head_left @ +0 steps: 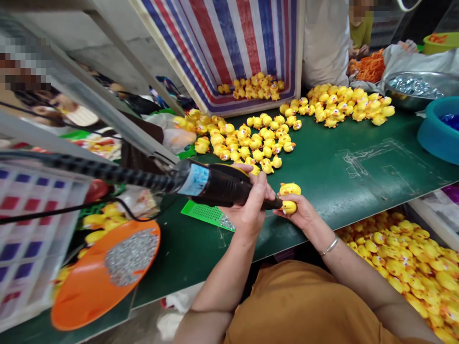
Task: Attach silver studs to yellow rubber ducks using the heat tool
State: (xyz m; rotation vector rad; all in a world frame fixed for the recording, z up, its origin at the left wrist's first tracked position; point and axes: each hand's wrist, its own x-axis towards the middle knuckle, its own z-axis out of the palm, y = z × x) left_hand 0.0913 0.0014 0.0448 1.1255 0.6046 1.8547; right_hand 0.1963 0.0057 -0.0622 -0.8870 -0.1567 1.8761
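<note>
The left hand (251,205) is clenched around a black electric screwdriver (215,184), fingers wrapped over its barrel. The tool's tip points toward the right hand (301,212) and meets the yellow duck toy (289,197) there. The right hand's fingers are curled under and around the toy, gripping it just above the edge of the green table (340,181). A silver bracelet (332,245) sits on the wrist behind them.

Below and outward of the right-hand fingers, a bin of yellow ducks (412,258) lies under the table edge. Just beneath the left-hand fingers a green tray (204,213) rests flat. Further out on that side an orange bowl (89,291) holds small silver screws (131,258).

Just beyond the fingertips a loose pile of ducks (247,138) spreads over the table. Behind it a striped box (236,43) holds more. Further beyond the right-hand fingers lies a second heap of ducks (344,107), then a metal bowl (416,88) and a blue basin (437,129). Another person (358,28) sits at the far edge.
</note>
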